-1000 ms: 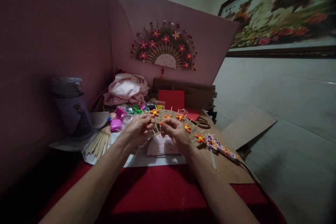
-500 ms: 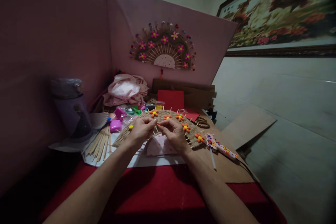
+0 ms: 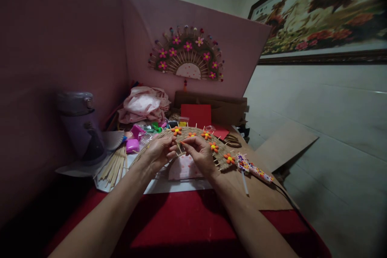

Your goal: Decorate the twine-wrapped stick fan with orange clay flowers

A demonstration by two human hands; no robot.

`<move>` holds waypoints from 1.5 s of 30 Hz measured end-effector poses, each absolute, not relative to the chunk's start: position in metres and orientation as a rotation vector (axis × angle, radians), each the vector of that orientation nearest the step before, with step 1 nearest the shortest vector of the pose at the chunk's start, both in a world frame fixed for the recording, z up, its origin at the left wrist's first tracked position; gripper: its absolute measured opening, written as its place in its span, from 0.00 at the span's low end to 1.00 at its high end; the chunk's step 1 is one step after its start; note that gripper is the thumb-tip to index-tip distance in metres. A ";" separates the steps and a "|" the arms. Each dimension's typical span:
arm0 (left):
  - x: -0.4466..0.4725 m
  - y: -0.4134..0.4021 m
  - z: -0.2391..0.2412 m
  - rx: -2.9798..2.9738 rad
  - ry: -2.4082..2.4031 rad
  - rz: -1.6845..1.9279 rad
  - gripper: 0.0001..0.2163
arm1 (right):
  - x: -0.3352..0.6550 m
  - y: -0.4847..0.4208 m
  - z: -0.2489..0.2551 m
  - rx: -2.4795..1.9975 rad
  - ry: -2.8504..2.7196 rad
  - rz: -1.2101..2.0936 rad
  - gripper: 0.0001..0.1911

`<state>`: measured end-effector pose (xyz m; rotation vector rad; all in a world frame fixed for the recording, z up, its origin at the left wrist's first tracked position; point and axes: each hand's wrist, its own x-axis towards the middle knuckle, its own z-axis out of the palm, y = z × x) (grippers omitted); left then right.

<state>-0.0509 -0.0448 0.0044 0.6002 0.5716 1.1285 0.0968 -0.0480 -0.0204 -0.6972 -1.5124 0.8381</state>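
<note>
My right hand (image 3: 199,155) pinches a small orange piece (image 3: 182,142), perhaps clay, between thumb and forefinger. Just to its left, my left hand (image 3: 160,151) is closed with curled fingers; whatever it may hold is too small to make out. Both hands hover over a half-round fan (image 3: 222,163) of woven cord on thin sticks, with a spotted pale-pink cloth centre (image 3: 185,168). Orange flowers with yellow middles, such as one flower (image 3: 229,158) at the right end, dot the fan's cord band. My left hand and forearm cover part of its left side.
A glue gun (image 3: 254,171) with a flowered wrap lies on brown cardboard at right. Loose sticks (image 3: 115,165), a purple bottle (image 3: 81,129) and a pink container (image 3: 132,146) stand or lie at left. Behind hangs a finished-looking pink-flowered fan (image 3: 189,54).
My left hand has drawn slightly left, away from my right fingertips, and now covers the yellow dot on the fan's left side. The right hand stays nearly in place.
</note>
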 end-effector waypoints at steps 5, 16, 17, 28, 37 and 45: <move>-0.053 -0.043 0.009 0.476 0.542 1.091 0.07 | 0.096 -0.049 -0.019 -0.705 -1.483 0.842 0.07; -0.053 -0.045 0.002 0.680 0.630 1.166 0.08 | 0.098 -0.046 -0.022 -0.705 -1.342 0.730 0.05; -0.053 -0.045 0.001 0.718 0.623 1.174 0.08 | 0.098 -0.046 -0.022 -0.703 -1.338 0.730 0.05; -0.049 -0.053 0.006 0.892 0.739 1.178 0.04 | 0.099 -0.044 -0.027 -0.748 -1.415 0.630 0.06; -0.048 -0.049 -0.007 1.093 0.661 1.047 0.15 | 0.100 -0.050 -0.025 -0.685 -1.633 0.409 0.02; -0.049 -0.052 -0.003 1.135 0.627 1.016 0.14 | 0.102 -0.053 -0.018 -0.703 -1.685 0.377 0.05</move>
